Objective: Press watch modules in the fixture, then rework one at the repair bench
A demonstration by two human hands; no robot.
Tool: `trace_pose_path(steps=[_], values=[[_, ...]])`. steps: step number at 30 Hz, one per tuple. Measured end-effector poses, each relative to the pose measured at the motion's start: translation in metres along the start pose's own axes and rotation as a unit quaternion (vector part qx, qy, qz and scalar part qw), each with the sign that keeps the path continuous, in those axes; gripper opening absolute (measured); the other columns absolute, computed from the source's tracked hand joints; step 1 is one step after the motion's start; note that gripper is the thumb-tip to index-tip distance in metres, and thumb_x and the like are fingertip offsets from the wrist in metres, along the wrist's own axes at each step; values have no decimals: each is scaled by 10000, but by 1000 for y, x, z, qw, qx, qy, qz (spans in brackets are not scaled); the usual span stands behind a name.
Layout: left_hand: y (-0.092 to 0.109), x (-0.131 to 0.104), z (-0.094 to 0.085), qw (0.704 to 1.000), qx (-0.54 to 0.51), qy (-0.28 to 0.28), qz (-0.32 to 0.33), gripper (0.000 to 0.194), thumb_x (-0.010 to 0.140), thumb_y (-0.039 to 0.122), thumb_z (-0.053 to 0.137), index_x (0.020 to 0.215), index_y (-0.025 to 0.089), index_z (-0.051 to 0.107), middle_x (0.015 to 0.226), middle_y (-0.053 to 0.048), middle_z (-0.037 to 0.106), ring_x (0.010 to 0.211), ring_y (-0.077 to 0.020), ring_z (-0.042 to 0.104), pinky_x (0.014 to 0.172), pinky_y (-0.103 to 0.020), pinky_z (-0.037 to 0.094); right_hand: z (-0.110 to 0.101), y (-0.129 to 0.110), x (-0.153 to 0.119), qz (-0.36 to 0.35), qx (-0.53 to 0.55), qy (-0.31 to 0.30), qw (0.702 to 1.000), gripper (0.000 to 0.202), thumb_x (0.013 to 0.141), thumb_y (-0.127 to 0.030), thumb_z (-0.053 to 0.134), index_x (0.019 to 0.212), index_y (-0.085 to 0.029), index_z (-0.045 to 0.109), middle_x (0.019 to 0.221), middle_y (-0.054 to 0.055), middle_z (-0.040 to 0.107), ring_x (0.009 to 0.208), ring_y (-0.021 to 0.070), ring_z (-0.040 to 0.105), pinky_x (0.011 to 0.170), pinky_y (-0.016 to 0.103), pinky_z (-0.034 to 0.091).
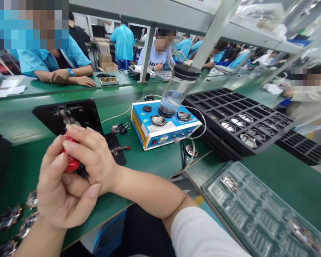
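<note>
We saw the left hand and right hand cupped together, their fingers curled closed around a red handle. It stood above the green desk, in front of an upright black plate and just below a metal clamp piece. The fingers hid much of the handle, and we could not make out what lay beneath it. The left forearm was cut off, as were some watch-like parts beside it.
</note>
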State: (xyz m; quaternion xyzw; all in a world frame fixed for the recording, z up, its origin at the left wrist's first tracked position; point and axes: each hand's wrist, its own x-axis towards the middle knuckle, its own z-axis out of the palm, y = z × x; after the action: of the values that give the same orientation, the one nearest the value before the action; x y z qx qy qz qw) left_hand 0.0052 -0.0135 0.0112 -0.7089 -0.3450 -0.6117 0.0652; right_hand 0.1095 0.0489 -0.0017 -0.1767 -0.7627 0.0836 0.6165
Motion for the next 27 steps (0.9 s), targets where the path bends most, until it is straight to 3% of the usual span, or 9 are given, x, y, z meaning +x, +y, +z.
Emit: trace_pose_path(steps=[5,9,12,15,18,21,23,25,27], values=[[-5,0,3,994,-50,89,-41,853,773,416,739,1600,393,530,1633,71,591,1404,-290,662,1184,-456,586,-15,3,12,-95,34,0,995,485,1116,-475,396,1513,-202,453,1536,139,632,1538,217,534,1275,465,498],[-11,11,-11,961,66,197,-184,450,918,357,724,1361,283,712,1207,-42,799,982,-223,767,889,-398,646,-26,14,25,-124,82,-9,989,548,1036,-372,571,1553,-229,458,1585,131,570,1572,271,486,1284,565,465],[-17,24,-32,920,208,10,-332,255,965,412,639,1102,233,759,1015,-41,791,915,-222,740,850,-368,610,-26,23,30,-144,121,-20,982,581,989,-313,632,1547,-252,482,1614,116,549,1591,320,458,1296,653,415],[-19,32,-43,807,286,-283,-432,318,955,466,558,1061,255,771,1090,-69,803,978,-287,760,851,-400,589,-23,26,29,-140,147,-19,979,620,975,-280,635,1572,-265,469,1574,109,588,1562,331,496,1284,683,411],[-21,32,-41,714,353,-404,-450,338,942,431,528,1073,249,781,1103,-129,813,1018,-377,775,858,-475,579,-21,25,26,-128,143,-11,981,626,974,-275,621,1582,-271,471,1567,102,594,1528,325,531,1267,676,433],[-26,26,-44,694,401,-379,-462,349,916,261,514,1155,215,763,1166,-194,796,1101,-438,755,897,-558,563,-21,24,25,-125,139,-5,982,612,979,-266,616,1577,-254,482,1549,114,604,1505,321,550,1265,661,438],[-29,22,-53,704,455,-301,-455,410,902,167,501,1238,193,734,1283,-232,756,1224,-475,700,968,-647,525,-21,23,24,-124,136,-5,983,608,986,-269,611,1579,-261,476,1545,114,604,1504,316,551,1263,656,443],[-28,19,-60,750,501,-157,-403,418,918,138,501,1275,187,712,1390,-240,709,1325,-485,639,1041,-711,470,-20,22,23,-121,131,-6,984,615,993,-277,603,1590,-280,458,1554,106,596,1505,309,550,1261,658,447],[-23,18,-57,831,475,-20,-288,347,943,151,530,1237,197,709,1364,-205,728,1302,-436,663,1063,-663,485,-18,22,22,-119,131,-7,984,642,993,-279,600,1611,-291,430,1575,100,579,1507,305,550,1261,657,451]])
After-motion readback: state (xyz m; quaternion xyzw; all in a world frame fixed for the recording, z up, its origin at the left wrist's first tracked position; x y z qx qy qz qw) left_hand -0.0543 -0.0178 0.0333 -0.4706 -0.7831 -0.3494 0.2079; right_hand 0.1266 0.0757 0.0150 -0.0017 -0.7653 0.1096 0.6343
